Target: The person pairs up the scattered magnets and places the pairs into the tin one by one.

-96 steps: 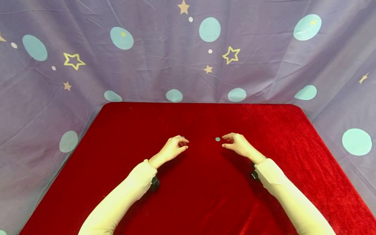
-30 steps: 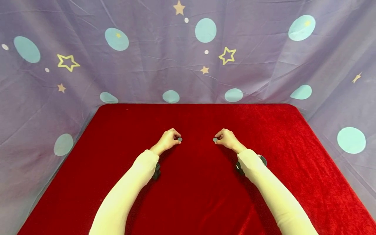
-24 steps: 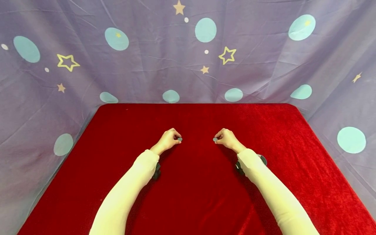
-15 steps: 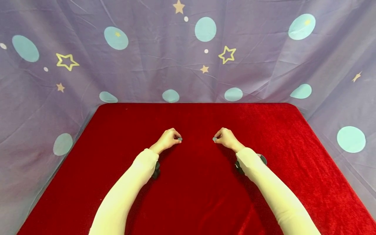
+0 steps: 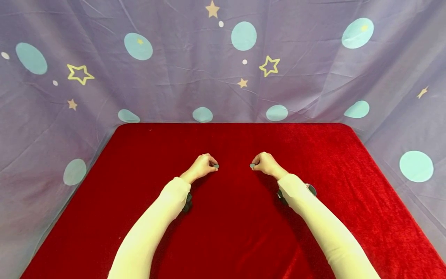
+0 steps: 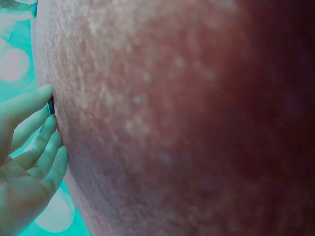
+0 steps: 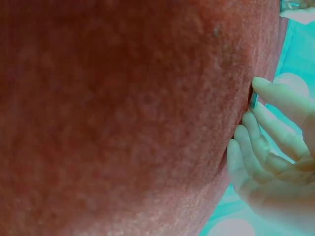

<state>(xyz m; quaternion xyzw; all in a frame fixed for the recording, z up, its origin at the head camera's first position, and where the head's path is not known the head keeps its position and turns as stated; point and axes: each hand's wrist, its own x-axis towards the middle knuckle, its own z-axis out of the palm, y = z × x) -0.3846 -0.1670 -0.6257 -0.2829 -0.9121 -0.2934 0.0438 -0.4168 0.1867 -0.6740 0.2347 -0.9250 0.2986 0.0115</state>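
Note:
On the red cloth, two small round grey-green discs lie apart, one at each hand. My left hand [image 5: 201, 166] pinches the left disc [image 5: 216, 166] between thumb and fingertips. The right disc [image 5: 252, 166] is pinched the same way by my right hand [image 5: 266, 163], facing the left one across a short gap. Seen edge-on in the left wrist view, the left disc [image 6: 51, 106] shows as a thin dark sliver beside the thumb. The right wrist view shows the right disc [image 7: 254, 100] as a thin bluish edge between thumb and index finger, close at the cloth.
A red velvet cloth [image 5: 230, 224] covers the table. Part of a dark round object with a pale rim [image 5: 312, 189] shows beside the right sleeve, which hides the rest. A purple curtain [image 5: 188, 50] with stars and dots stands behind and at both sides.
Earlier both hands were loosely spread near the discs; then each pinched one. In the last half second the left disc has moved slightly right and the right disc slightly left, narrowing the gap.

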